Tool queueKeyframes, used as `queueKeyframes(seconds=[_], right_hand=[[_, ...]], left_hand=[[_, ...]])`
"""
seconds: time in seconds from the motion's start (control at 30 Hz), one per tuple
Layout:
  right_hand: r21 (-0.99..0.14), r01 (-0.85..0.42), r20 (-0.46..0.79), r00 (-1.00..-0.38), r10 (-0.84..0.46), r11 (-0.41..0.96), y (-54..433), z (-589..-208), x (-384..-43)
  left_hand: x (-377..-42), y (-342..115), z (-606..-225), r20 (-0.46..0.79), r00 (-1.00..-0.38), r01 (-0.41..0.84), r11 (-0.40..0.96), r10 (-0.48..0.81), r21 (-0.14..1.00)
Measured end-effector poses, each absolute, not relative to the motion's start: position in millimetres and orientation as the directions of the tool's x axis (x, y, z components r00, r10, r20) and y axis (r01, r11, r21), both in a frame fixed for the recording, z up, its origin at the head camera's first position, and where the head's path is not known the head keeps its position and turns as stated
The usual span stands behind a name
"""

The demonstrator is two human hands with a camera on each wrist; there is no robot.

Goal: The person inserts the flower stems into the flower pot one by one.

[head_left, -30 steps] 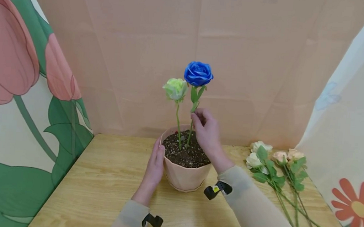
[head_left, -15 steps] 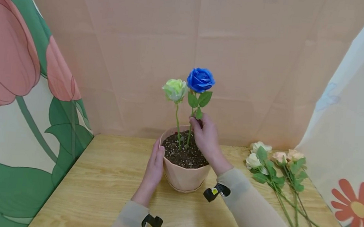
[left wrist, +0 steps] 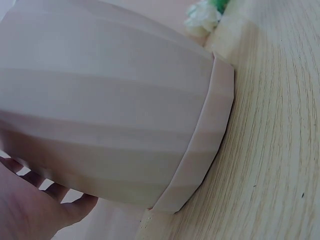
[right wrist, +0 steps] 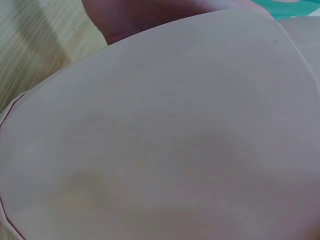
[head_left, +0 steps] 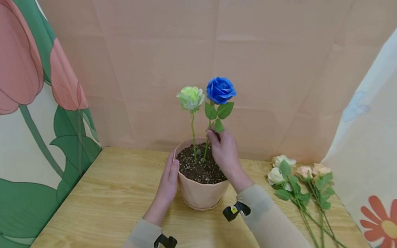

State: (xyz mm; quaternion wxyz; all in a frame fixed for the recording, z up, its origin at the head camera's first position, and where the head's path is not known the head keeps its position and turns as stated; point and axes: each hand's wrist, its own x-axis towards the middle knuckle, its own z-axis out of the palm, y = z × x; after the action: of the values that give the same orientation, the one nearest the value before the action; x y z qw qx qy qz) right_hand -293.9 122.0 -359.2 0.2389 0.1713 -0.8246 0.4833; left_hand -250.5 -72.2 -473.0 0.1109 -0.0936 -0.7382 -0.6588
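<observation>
A blue rose (head_left: 221, 90) stands upright at the back of a pale pink flowerpot (head_left: 201, 194), its stem meeting the dark soil (head_left: 201, 175). My right hand (head_left: 226, 151) pinches that stem just below the leaves, thumb and fingertips together. To the left of it, a pale green rose (head_left: 190, 98) stands in the same soil. My left hand (head_left: 169, 178) rests along the pot's left side, thumb near the rim and fingers laid against the wall. In the left wrist view those fingers (left wrist: 57, 190) touch the pot. The right wrist view is mostly filled by the pot wall (right wrist: 165, 130).
Several cut roses lie at the right of the wooden table (head_left: 108, 198): white roses (head_left: 276, 176) and peach roses (head_left: 305, 171), stems crossing toward the front. A pinkish cloth backdrop (head_left: 154, 58) hangs behind the table. Flower-printed panels flank both sides.
The blue rose has moved lower and slightly right, turning so its leaves spread to face me. My right hand came down a little with the stem. My left hand has stayed on the pot.
</observation>
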Motion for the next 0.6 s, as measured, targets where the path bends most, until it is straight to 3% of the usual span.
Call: queueKeyframes(seconds=[0.6], right_hand=[[-0.696, -0.523, 0.549, -0.829, -0.104, 0.492, 121.7, -361.4, -294.0]], left_hand=[[-252.0, -72.3, -474.7, 0.335, -0.942, 0.333, 0.108, -0.005, 0.937]])
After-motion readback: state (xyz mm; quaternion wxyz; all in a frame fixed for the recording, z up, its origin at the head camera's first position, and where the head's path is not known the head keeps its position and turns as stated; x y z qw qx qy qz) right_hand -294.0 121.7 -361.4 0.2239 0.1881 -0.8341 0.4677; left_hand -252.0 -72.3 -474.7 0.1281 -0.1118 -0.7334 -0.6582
